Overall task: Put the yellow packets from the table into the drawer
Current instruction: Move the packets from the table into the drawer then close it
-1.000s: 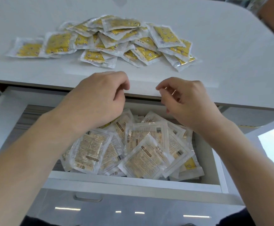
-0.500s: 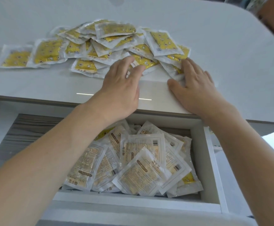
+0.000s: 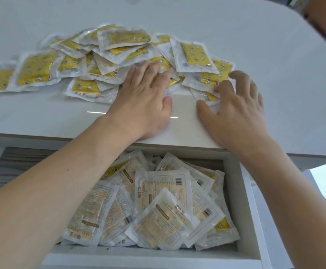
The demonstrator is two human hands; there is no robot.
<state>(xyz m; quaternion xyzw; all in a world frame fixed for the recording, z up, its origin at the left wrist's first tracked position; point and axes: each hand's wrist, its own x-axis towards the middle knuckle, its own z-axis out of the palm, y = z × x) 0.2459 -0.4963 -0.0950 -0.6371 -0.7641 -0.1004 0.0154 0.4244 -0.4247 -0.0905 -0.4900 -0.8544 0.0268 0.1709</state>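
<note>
Nearest you, the drawer (image 3: 234,191) already holds packets. Beyond it, your left hand (image 3: 144,100) lies flat-fingered on the yellow packets (image 3: 119,55); your right hand (image 3: 236,107) pinches the pile's near-right edge. The heap stretches away leftward.

Print on the packet backs in the drawer

Below the right hand (image 3: 234,111), a drawer packet (image 3: 163,220) shows "HAND"; the one behind it (image 3: 162,186) carries a barcode; smaller print is too blurred to read.
</note>
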